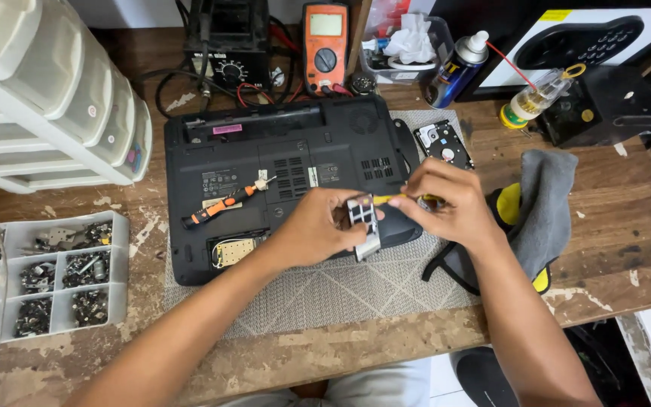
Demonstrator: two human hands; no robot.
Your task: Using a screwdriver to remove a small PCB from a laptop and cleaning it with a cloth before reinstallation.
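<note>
A black laptop [265,162] lies upside down on a grey mat [340,290]. My left hand [318,230] holds a small silver metal bracket [365,222] above the laptop's front right corner. My right hand [450,203] grips a yellow-handled screwdriver [393,199], its tip against the bracket. An orange-and-black screwdriver [224,204] rests on the laptop's underside. One compartment [233,251] near the laptop's front edge is uncovered, showing a board inside.
A bare hard drive [444,143] lies right of the laptop. A grey cloth [544,207] sits at right. A compartment tray of screws [47,279] stands at left, white drawers [54,98] behind it. An orange multimeter [325,45], a soldering station [227,38], spray can [457,68] and small bottle [533,102] line the back.
</note>
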